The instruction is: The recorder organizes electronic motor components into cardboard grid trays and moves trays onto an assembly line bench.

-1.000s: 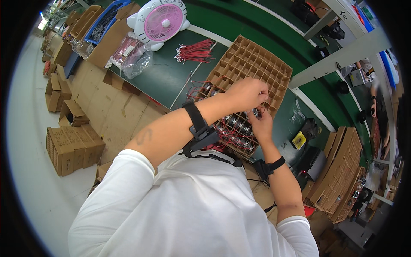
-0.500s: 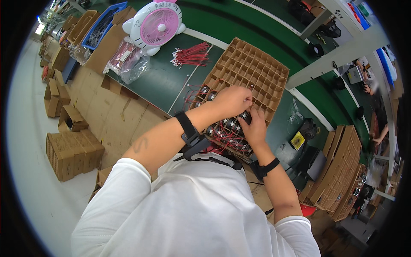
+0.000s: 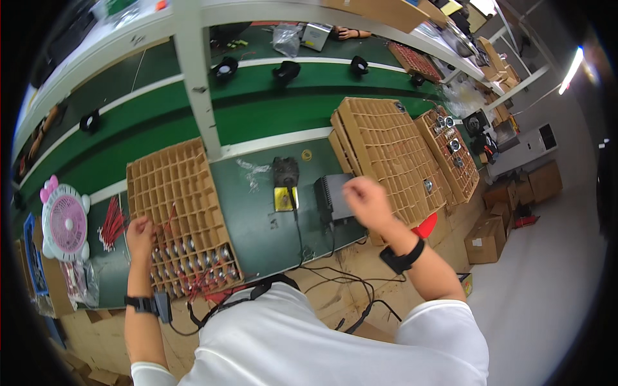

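A cardboard divider tray (image 3: 174, 183) lies on the green table at the left. Its nearer cells hold several small round metal-and-black parts (image 3: 188, 264) with thin red wires. My left hand (image 3: 140, 235) is over the tray's left edge with its fingers curled closed; whatever is in them, if anything, is too small to make out. A red wire (image 3: 172, 217) stands up from a cell beside it. My right hand (image 3: 368, 201) is raised at the right, fingers curled in, by a dark grey box-shaped device (image 3: 333, 197). Its fingertips show nothing I can name.
Stacked divider trays (image 3: 393, 161) stand at the right, beside another tray of round parts (image 3: 454, 148). A pink-and-white fan (image 3: 67, 222) and red wires (image 3: 112, 225) are at the left. A white post (image 3: 196, 90) rises behind the table. Black cables (image 3: 341, 276) hang at the front.
My view has swung to the right. My hands, together over the tray before, are now far apart: the right has moved off toward the grey device, while the left remains at the tray.
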`<state>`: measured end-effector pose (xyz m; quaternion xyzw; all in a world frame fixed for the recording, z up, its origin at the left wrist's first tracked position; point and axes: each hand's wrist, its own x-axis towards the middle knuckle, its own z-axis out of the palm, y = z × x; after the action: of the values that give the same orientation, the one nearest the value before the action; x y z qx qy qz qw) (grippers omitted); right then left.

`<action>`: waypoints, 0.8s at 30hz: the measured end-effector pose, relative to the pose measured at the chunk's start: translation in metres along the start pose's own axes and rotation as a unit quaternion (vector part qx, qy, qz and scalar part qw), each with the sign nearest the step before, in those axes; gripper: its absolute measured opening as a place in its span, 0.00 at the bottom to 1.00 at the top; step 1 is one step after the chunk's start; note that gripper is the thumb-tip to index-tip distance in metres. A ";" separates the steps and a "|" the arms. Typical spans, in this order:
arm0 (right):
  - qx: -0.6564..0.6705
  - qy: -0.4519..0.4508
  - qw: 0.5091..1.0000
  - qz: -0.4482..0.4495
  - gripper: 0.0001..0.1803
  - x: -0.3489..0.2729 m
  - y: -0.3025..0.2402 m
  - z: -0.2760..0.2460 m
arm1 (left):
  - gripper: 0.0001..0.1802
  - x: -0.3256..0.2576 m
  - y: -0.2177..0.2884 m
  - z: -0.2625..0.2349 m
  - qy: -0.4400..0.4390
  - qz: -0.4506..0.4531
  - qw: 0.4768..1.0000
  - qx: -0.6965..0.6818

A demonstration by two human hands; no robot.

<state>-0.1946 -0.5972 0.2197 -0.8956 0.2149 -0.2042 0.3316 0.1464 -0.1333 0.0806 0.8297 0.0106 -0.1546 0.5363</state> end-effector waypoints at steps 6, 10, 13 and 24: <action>-0.120 0.192 0.960 0.165 0.08 0.062 0.203 -0.114 | 0.10 -0.059 0.017 -0.009 0.106 0.035 0.993 -0.021; -0.188 0.185 0.949 0.175 0.08 0.115 0.324 -0.152 | 0.07 -0.102 0.032 -0.008 0.061 -0.034 0.997 -0.021; -0.028 0.108 0.980 0.166 0.08 0.132 0.340 -0.195 | 0.06 -0.142 0.045 -0.017 0.062 -0.025 0.998 -0.010; -0.166 -0.045 0.959 0.225 0.18 -0.042 0.248 -0.223 | 0.05 -0.158 0.062 -0.002 0.026 -0.079 0.996 -0.043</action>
<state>-0.4044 -0.8584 0.1965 -0.8751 0.4263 -0.0449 0.2246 0.0077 -0.1340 0.1785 0.8063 0.0964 -0.1745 0.5570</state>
